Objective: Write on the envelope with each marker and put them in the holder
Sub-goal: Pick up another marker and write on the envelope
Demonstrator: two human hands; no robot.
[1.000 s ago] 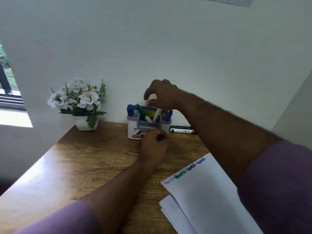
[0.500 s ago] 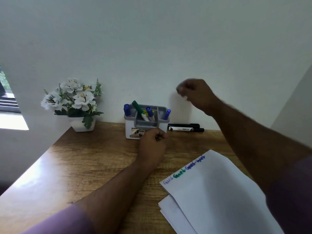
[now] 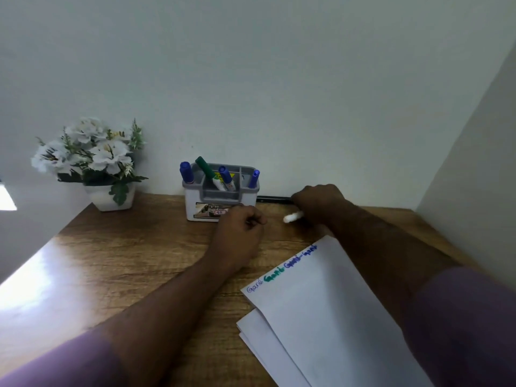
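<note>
Next marker getting picked up off the worktop

A white-barrelled marker (image 3: pixel 293 217) is being gripped by the right hand (image 3: pixel 318 203) beside the holder (image 3: pixel 220 192); the left hand (image 3: pixel 240 233) is being kept fisted, contents unclear. Probably uncapping is needed next. The envelope (image 3: pixel 329 311) is reading roughly "Gari", repeated.

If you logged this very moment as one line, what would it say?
right hand: grasping white-barrelled marker on desk | left hand: fisted before holder | holder: four markers | envelope: four scribbles
</note>
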